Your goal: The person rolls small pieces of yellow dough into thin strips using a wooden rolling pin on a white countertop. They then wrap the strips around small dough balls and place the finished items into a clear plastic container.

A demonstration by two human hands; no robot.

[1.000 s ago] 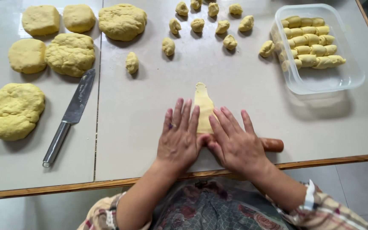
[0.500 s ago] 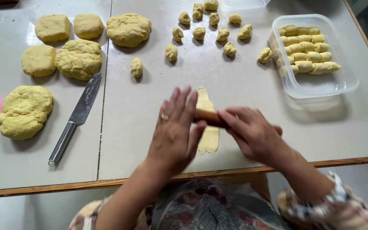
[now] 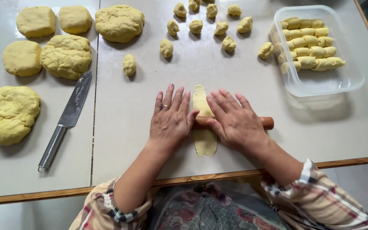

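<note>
Left hand flat, fingers spread, palm pressing down on wooden rolling pin; ring on one finger. Right hand likewise flat and open on the same pin, just beside the left. Pin lies crosswise over a thin yellow dough strip, which shows above and below the hands on the grey table. Further out: small dough balls, a clear plastic tub of rolled pieces at right, knife and large dough lumps at left.
</note>
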